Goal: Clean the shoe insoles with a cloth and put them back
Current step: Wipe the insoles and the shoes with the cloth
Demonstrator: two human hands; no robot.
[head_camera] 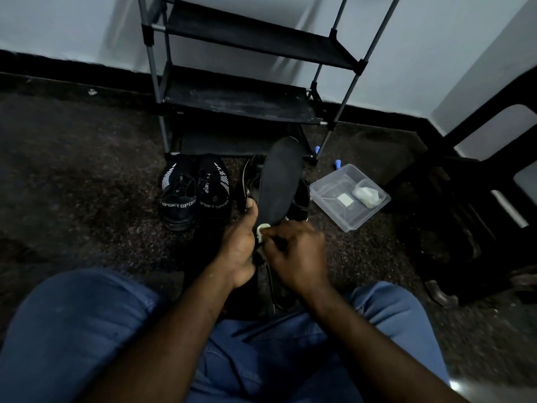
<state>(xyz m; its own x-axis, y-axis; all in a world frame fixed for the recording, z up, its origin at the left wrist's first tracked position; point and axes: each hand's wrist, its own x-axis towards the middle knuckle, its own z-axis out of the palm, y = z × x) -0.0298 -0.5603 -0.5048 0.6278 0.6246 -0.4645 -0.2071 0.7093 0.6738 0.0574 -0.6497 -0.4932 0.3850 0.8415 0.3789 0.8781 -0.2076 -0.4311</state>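
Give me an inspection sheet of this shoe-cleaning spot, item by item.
Surface: dark speckled floor.
Job's things: black insole held up, toe end away from the person; pale cloth at its heel end; dark shoe behind it, partly hidden; SPORT shoes side by side before the shoe rack.
Clutter: clear plastic tub right of the insole, with pale items inside; small blue objects beyond it.
Hands: left hand grips the insole near its heel; right hand pinches the cloth against it.
Cables: nothing seen.
Surroundings: the rack stands against a pale wall; black chair at right.
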